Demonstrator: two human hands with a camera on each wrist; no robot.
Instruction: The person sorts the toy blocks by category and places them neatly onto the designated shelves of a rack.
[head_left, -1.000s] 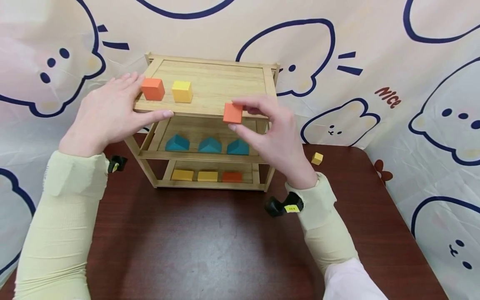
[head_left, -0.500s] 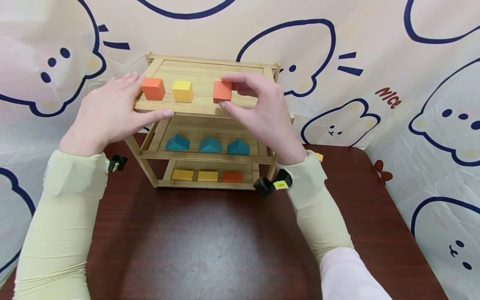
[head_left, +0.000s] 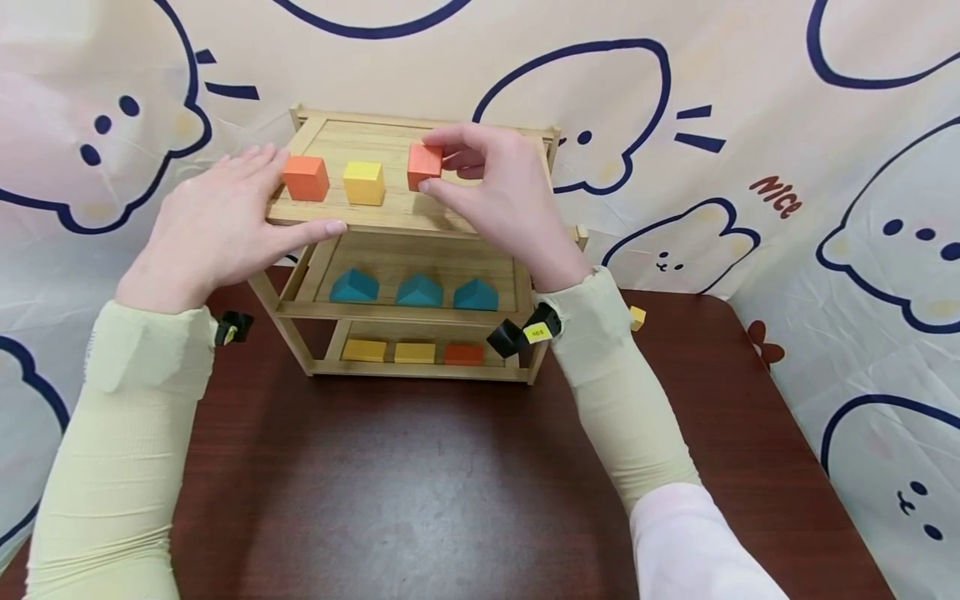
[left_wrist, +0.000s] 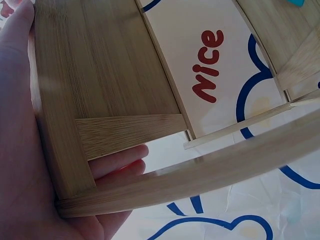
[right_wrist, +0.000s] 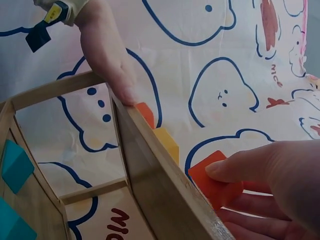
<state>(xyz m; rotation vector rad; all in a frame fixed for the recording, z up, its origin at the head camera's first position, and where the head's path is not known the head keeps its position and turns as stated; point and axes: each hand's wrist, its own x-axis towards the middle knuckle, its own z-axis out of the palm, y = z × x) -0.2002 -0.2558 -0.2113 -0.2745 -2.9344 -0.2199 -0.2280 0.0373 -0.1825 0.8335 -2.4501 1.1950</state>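
Observation:
My right hand [head_left: 498,183] pinches a red-orange cube [head_left: 424,167] between thumb and fingers over the top board of a small wooden shelf rack [head_left: 450,143]. Whether the cube touches the board, I cannot tell. My left hand [head_left: 217,225] holds the rack's left front corner, its thumb along the front edge; in the left wrist view its fingertips [left_wrist: 120,162] show beneath the board. Near that hand an orange cube [head_left: 306,178] stands on the top board, with a yellow cube [head_left: 364,183] to its right. The right wrist view shows the held red-orange cube [right_wrist: 215,180] beside the board edge.
Three blue triangular blocks [head_left: 418,291] line the middle shelf. Below them lie two yellow blocks [head_left: 415,352] and an orange block [head_left: 464,354]. Another small yellow block [head_left: 637,317] sits on the dark table [head_left: 405,483], right of the rack. Printed cloth hangs behind.
My right hand has carried the red-orange cube from the rack's front right, leftward and back over the top board toward the yellow cube. My left hand has stayed in place.

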